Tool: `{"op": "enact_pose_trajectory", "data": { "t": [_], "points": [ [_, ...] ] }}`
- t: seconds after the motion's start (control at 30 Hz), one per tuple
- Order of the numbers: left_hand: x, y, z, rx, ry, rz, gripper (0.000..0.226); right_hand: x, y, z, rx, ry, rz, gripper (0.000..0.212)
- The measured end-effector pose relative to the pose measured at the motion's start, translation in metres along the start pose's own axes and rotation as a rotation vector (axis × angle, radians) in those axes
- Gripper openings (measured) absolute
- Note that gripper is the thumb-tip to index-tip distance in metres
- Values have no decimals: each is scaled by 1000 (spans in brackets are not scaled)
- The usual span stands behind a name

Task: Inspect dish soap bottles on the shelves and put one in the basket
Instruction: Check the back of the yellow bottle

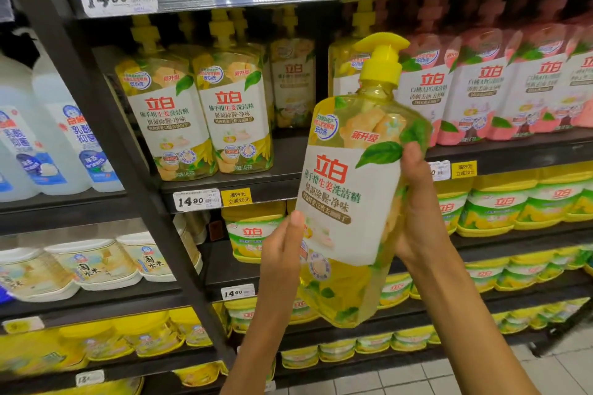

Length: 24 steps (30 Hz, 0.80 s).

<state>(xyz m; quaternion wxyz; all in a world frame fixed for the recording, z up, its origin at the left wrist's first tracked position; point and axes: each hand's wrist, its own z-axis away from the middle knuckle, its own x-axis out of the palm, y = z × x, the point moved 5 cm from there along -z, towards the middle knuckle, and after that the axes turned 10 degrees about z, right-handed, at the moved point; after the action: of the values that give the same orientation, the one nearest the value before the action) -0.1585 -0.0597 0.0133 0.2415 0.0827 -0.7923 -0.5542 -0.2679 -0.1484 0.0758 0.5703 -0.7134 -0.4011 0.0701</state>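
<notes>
A yellow dish soap bottle [353, 189] with a yellow pump top and a white label is held up in front of the shelves, tilted slightly to the right. My left hand [282, 250] grips its lower left edge, thumb on the front of the label. My right hand [417, 202] wraps around its right side, fingers behind the bottle. More bottles of the same kind [199, 112] stand on the middle shelf behind. No basket is in view.
Pink soap bottles [500, 86] fill the shelf at the right. White and blue bottles [64, 138] stand at the left beyond a dark upright post [106, 125]. Lower shelves hold yellow tubs [513, 205]. Price tags [197, 200] line the shelf edges. Tiled floor [481, 375] lies below.
</notes>
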Motion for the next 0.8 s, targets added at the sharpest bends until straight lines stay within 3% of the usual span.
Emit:
{"op": "enact_pose_trajectory", "data": {
  "t": [0.03, 0.1, 0.13, 0.2, 0.43, 0.53, 0.67, 0.73, 0.8],
  "points": [
    [1, 5, 0, 63, 11, -24, 38, -1, 0, 0, -6, 67, 33, 98],
    [8, 5, 4, 105, -79, -92, 88, 0, -2, 2, -56, 166, 133, 103],
    [11, 0, 6, 84, -148, -123, 109, 1, -2, 2, -67, 195, 163, 96],
    [16, -5, 10, 34, -233, -158, 126, 3, 0, 2, -59, 201, 175, 79],
    [9, -3, 5, 28, -151, 20, 102, -13, 0, -9, -5, 86, 298, 85],
    [-4, -7, 5, -116, -177, 218, 88, -16, -1, -18, 14, 51, 303, 76],
    [-4, -26, 17, -303, -269, 414, 101, -5, 3, -21, 41, -144, 179, 60],
    [-5, -29, 16, -318, -264, 381, 98, -2, 1, -20, 56, -96, 159, 90],
    [-11, -26, 9, -275, -254, 317, 85, -6, 0, -17, 19, -38, 168, 94]
  ]
}}
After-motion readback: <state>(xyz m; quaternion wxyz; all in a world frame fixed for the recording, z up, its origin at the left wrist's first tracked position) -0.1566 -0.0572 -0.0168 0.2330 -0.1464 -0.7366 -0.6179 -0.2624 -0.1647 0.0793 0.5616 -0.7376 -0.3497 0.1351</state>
